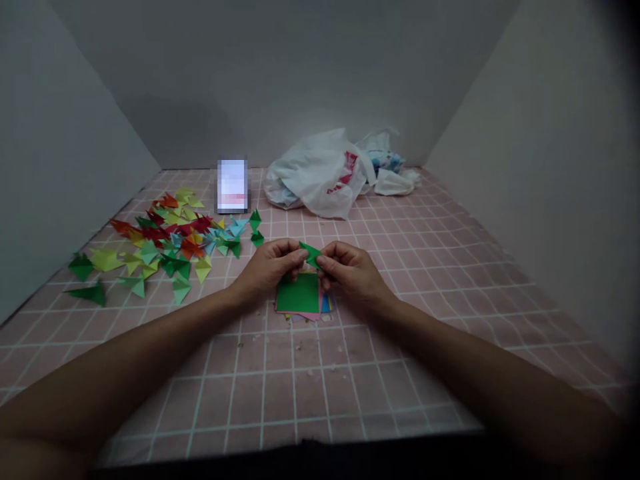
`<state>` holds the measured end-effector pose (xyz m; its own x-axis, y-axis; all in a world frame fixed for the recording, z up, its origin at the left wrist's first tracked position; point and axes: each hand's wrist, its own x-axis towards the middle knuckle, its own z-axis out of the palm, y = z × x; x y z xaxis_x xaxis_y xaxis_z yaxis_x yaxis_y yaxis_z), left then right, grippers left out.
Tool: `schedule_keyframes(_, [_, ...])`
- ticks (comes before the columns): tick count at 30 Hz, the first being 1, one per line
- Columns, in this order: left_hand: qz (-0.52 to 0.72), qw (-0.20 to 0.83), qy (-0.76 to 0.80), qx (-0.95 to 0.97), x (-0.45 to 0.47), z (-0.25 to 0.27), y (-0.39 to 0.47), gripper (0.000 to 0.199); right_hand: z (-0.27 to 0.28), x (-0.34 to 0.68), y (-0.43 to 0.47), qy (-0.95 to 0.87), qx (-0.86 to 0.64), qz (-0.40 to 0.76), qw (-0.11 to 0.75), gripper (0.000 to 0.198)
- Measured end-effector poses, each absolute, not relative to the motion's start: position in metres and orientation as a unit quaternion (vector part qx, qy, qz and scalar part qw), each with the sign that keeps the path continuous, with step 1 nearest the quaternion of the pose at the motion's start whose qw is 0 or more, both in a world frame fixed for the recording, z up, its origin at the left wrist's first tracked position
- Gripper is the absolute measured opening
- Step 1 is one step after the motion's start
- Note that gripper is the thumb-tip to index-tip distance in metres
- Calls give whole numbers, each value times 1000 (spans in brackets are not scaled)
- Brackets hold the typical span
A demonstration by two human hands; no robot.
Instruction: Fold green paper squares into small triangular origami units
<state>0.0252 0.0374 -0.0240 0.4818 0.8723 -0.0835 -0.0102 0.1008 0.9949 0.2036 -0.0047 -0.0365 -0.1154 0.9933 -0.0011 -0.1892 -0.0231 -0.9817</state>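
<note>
Between my two hands is a small folded piece of green paper (311, 255), pinched at both sides. My left hand (278, 261) grips its left end between thumb and fingers. On the right side, my right hand (350, 270) closes on it the same way. Just below them lies a stack of square paper sheets (298, 293), a green one on top, with pink, blue and yellow edges showing underneath. My fingers partly hide the folded paper, so its exact shape cannot be made out.
A spread of folded paper pieces (170, 257) in red, yellow, green and light blue covers the left side. Behind stand a lit, blurred screen (233, 187) and a white plastic bag (320, 173). Small scraps dot the pink checked cloth (310, 400). Walls rise left, right and behind.
</note>
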Motion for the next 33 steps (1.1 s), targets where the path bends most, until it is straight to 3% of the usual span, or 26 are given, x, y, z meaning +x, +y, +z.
schedule_keyframes(28, [386, 568, 393, 611, 26, -22, 35, 25, -44, 197, -10, -436, -401, 617, 518, 27])
schedule_keyframes(33, [369, 610, 364, 599, 27, -25, 34, 22, -43, 197, -10, -434, -403, 602, 536, 25])
